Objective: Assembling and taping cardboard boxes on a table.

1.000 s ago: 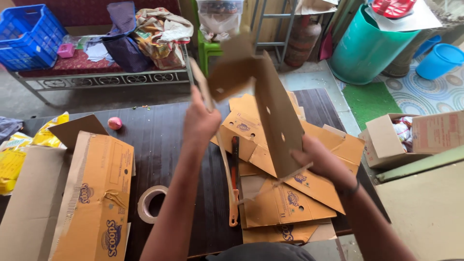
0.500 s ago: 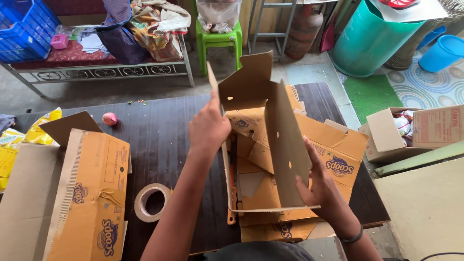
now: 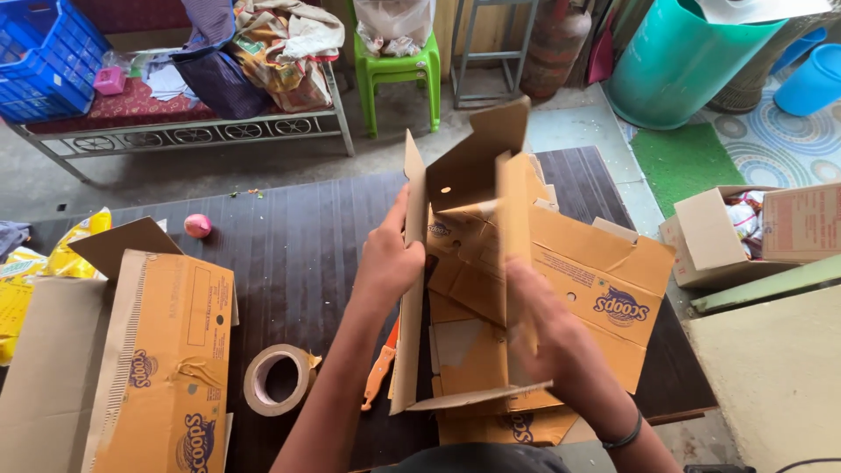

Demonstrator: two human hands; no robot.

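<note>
I hold a brown cardboard box (image 3: pixel 464 254), half unfolded and upright, above a dark wooden table (image 3: pixel 289 245). My left hand (image 3: pixel 390 258) grips its left panel near the top edge. My right hand (image 3: pixel 547 328) presses against the right panel, blurred. Beneath the box lies a stack of flattened orange-brown cartons (image 3: pixel 604 289). An orange-handled knife (image 3: pixel 381 368) lies on the table just below my left forearm. A roll of brown packing tape (image 3: pixel 276 378) sits left of my arm.
An assembled carton (image 3: pixel 166 359) lies at the table's left, with a small pink ball (image 3: pixel 197 226) behind it. A green stool (image 3: pixel 394 74), a metal bench with a blue crate (image 3: pixel 39 52), a teal barrel (image 3: pixel 679 57) and an open box (image 3: pixel 710 236) stand on the floor.
The box has come down from held high and swung upright; its panels have folded closer together. My right hand moved from under the box to its right panel.
</note>
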